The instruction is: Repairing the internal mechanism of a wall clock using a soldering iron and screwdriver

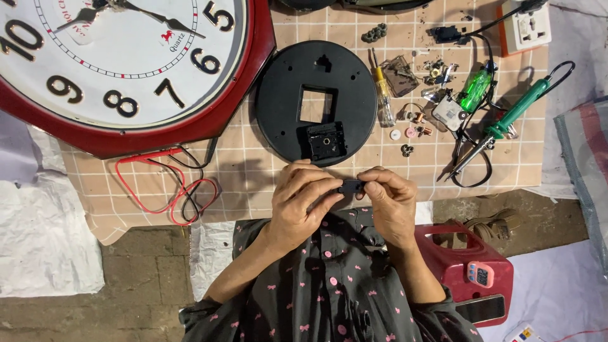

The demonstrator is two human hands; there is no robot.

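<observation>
Both hands pinch a small black part (350,186), perhaps a clock movement piece, left hand (303,201) steadying while right hand (391,199) fingertips work it, just below the round black backplate (316,101).

Checked mat (266,183) bears clock (120,63), black disc (316,101), tools.

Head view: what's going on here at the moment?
A person holds a small black part between both hands, left hand and right hand, above a checked cloth. On the cloth lie a round black backplate, a big red-rimmed clock, red and black leads, a yellow-handled screwdriver, a green soldering iron and small loose parts.
</observation>
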